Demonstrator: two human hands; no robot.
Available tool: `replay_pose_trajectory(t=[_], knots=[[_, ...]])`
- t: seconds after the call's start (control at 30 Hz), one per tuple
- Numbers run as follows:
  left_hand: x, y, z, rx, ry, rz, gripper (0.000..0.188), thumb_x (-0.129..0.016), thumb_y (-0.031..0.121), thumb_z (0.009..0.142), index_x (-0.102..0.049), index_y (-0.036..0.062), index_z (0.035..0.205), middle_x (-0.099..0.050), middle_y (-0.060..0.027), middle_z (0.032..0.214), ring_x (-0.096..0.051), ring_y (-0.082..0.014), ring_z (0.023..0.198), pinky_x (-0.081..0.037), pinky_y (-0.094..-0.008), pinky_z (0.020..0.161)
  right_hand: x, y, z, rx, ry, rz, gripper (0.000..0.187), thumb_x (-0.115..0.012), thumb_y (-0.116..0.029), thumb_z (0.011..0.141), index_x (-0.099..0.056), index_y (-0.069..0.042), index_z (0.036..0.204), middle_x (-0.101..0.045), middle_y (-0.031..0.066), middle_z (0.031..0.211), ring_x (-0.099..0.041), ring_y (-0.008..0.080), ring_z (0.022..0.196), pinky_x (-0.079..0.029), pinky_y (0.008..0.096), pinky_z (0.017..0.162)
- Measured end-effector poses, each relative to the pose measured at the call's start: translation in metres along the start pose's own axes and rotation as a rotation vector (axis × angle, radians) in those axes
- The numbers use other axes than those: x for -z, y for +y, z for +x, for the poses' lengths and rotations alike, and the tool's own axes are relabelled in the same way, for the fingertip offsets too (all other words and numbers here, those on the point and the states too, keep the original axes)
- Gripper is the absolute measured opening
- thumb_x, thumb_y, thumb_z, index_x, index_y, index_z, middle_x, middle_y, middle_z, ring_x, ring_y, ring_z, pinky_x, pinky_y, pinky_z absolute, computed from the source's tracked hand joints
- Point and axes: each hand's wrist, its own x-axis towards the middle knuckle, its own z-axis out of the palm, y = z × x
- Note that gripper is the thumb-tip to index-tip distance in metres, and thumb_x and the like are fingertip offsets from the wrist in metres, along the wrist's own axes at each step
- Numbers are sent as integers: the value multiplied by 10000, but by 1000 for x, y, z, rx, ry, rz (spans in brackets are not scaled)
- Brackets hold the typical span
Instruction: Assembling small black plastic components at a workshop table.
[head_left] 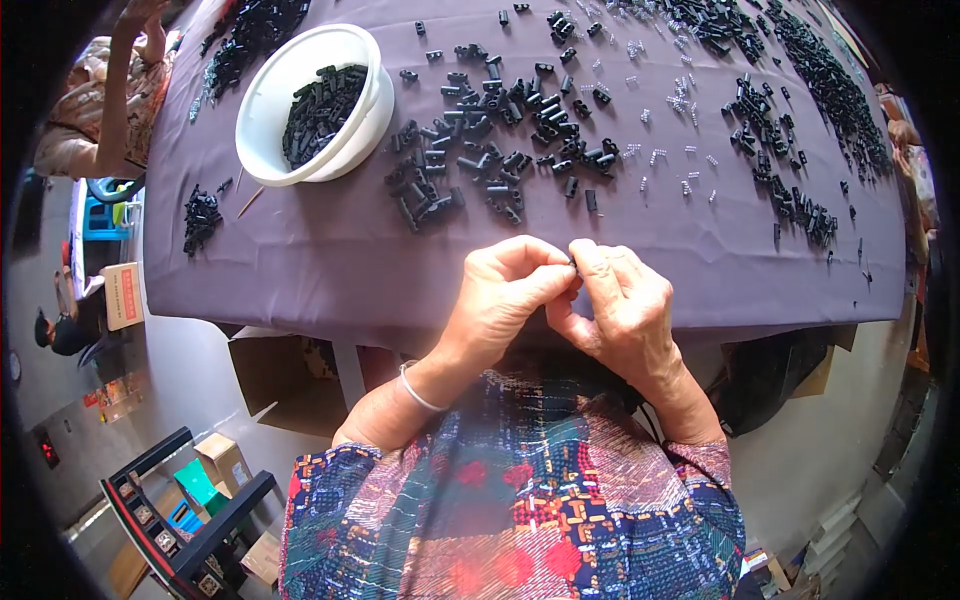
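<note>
My left hand [512, 290] and my right hand [618, 302] meet over the front edge of the table, fingertips pinched together. Between them is a small black part [573, 264], mostly covered by the fingers, so its exact kind is hidden. Just beyond my hands lies a loose spread of short black plastic cylinder-like pieces [490, 135]. To its right, small silvery coil springs [680, 105] are scattered. At the left stands a white round tub [375, 110], partly filled with more black pieces [325, 115].
A purple-grey cloth [300, 260] covers the table. A small black heap [202, 220] and a thin wooden stick [250, 202] lie near the tub. More black parts [785, 160] run along the right. Other people [105, 100] sit around the table. An open cardboard box [270, 375] stands below its edge.
</note>
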Motion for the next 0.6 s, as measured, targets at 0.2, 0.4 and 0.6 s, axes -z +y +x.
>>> replay_pose_trajectory(t=[0.2,0.4,0.6], knots=[[-3,0,-3,-7,-9,-80,130,-617,77,919,-610,-16,1011,-658,-69,918,-641,-120,802,-527,-242,739,-2,6,-3,23,51,18,389,-750,-53,658,-608,59,1003,-614,119,739,-621,272,612,-518,344,554],[-2,-3,-4,3,17,-143,165,-520,88,968,-496,4,1108,-611,-97,995,-641,-147,847,-531,-258,748,-6,11,-4,13,85,23,228,-692,-58,678,-582,1,868,-548,65,635,-578,231,558,-483,342,504],[-2,-7,-4,-9,-7,-111,163,-504,98,984,-479,9,1120,-595,-103,1048,-631,-149,891,-530,-270,792,-14,20,-11,13,87,77,309,-722,-63,692,-613,35,964,-574,61,647,-574,194,521,-481,299,487]])
